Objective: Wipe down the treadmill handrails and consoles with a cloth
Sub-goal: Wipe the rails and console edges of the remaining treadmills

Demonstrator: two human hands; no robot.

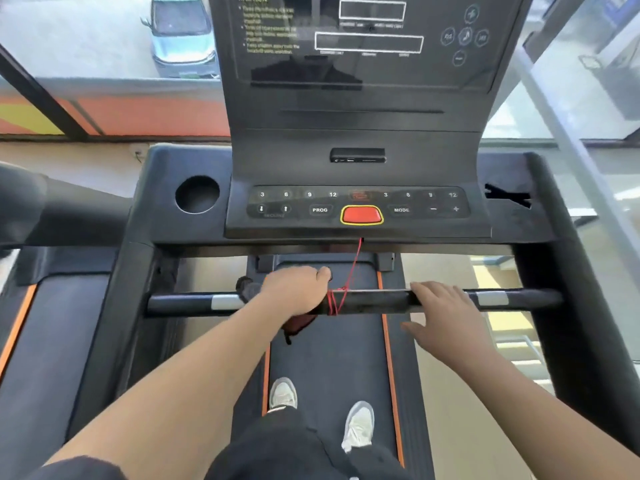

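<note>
A black front handrail [374, 300] with silver sensor bands crosses the treadmill below the console [358, 207]. My left hand [294, 289] is wrapped over the bar left of centre, pressing a dark cloth [249, 289] with a reddish part hanging beneath [299, 323]. A red safety cord [341, 289] runs from the console and is wound around the bar beside that hand. My right hand [446, 317] rests flat on the bar right of centre, fingers spread, holding nothing.
The console has number keys, PROG and MODE buttons, a red stop button [362, 214], a round cup holder [197, 195] and a dark display above. Black side rails [547, 278] flank the belt [329, 358]. My shoes stand on the belt. Windows lie behind.
</note>
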